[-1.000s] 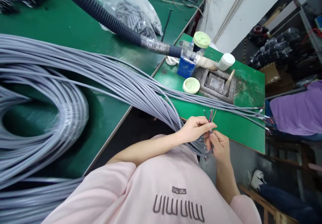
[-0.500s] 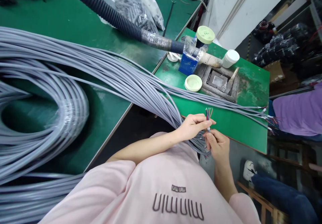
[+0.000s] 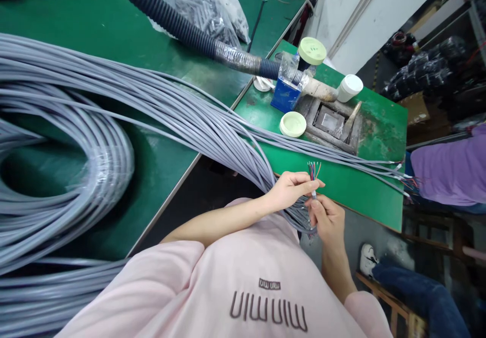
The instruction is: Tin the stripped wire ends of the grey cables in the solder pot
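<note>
Between thumb and fingers, my left hand (image 3: 294,188) pinches the coloured wires (image 3: 313,171) at the end of a grey cable. The thin wires fan upward above the fingertips, red, blue and orange among them. Just below, my right hand (image 3: 325,214) is closed on the same cable at its sheathed end, near a whitish section. A thick bundle of grey cables (image 3: 212,130) runs from the left and bends down behind my left hand. Several more cables reach across the green table (image 3: 379,203), their stripped ends past its right edge.
A solder pot (image 3: 329,122) with a scraper stands on the table, beside a blue box (image 3: 285,95), a white cup (image 3: 349,87) and a pale green lid (image 3: 292,124). A black hose (image 3: 170,19) hangs above. Coiled cable (image 3: 110,171) lies left. At right sits a person in purple (image 3: 448,171).
The coloured wires have spread slightly wider above my left fingers. Both hands keep their grip in nearly the same place. The jeans-clad leg at the right has shifted a little left.
</note>
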Demonstrator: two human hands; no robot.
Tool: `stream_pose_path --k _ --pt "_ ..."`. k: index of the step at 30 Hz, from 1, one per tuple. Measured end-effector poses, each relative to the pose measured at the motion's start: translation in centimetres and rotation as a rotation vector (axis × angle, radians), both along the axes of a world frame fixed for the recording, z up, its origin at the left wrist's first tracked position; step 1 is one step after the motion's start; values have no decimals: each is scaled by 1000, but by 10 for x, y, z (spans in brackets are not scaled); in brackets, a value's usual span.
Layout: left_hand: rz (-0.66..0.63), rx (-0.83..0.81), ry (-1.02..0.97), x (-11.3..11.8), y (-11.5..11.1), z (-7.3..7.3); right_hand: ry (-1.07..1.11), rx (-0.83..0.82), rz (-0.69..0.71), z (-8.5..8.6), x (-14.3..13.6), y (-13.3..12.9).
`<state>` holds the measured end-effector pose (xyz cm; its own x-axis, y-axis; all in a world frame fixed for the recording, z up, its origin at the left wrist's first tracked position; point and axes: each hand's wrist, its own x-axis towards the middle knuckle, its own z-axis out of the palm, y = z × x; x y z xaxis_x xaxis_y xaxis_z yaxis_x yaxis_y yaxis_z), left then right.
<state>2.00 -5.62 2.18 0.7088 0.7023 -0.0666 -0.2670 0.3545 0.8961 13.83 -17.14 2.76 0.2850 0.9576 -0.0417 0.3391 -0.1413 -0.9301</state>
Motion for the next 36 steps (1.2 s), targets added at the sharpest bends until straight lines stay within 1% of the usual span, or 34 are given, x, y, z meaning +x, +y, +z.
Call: stream_pose_path --k 6,13,19,23,27,32,34,36 --pt "4 -39 11 -2 1 2 16 0 17 0 0 0" --pt "11 -23 17 -1 1 3 38 6 22 -4 2 -1" --pt "4 -32 14 -1 0 2 55 15 22 -4 1 -1" --pt "-11 -81 12 -1 1 1 82 19 18 -4 1 -1" --pt "-19 -124 -7 0 1 -1 92 19 17 -4 0 -1" --pt "12 -158 -42 1 2 -8 105 -4 4 -3 0 -2" --pt "4 -189 -59 1 3 -9 172 -7 5 -5 -1 -1" --pt "-24 -226 -71 0 2 -9 348 -2 52 -8 -4 2"
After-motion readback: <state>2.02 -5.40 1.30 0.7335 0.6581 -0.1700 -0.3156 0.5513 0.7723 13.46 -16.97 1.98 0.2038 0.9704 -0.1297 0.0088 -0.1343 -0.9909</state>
